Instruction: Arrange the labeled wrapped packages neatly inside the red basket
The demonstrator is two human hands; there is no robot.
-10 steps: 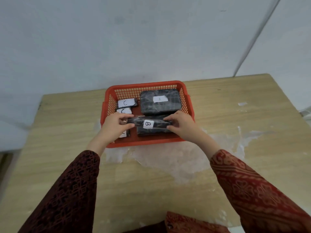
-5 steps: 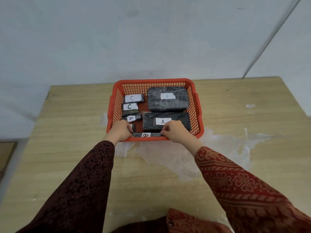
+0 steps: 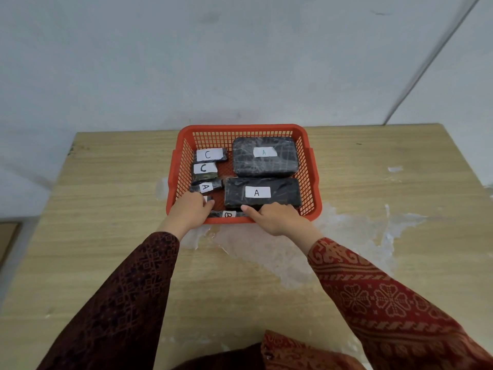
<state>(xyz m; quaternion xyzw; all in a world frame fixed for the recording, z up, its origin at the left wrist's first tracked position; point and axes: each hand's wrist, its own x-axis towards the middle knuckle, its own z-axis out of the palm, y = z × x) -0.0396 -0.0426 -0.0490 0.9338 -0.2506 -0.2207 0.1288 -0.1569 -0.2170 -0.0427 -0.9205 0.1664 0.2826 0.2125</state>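
Hands meet at the near wall of the red basket [image 3: 309,166]. The left hand [image 3: 190,209] curls its fingers over the near left corner, with a small dark package partly hidden under them; whether it is clamped on that package cannot be told. The right hand [image 3: 274,216] rests knuckles up against the near edge of a long package, thumb stretched left toward a thin package marked B [image 3: 226,214]; whether these fingers grip anything cannot be told either.

That B package lies flat along the near wall, between the two hands, a slim dark strip with a white paper label. Just behind the right hand sits the long package [image 3: 262,193], a black rectangular block in glossy, wrinkled film, its white label reading A in black. Behind it, at the far right, lies a thicker block with rounded corners [image 3: 264,156], wrapped in the same shiny film, its label showing a faint greenish A.

Down the left side runs a column of small packages: one marked C [image 3: 210,154] at the far end, a second C [image 3: 205,169] next, then a small one marked A [image 3: 206,186] just beyond the left fingers.

The basket is plastic with lattice walls and a solid rim. It stands on a pale wood-grain table [image 3: 106,236] with whitish patches worn into the surface near the basket. Both sleeves [image 3: 373,303] are dark red with a woven pattern.
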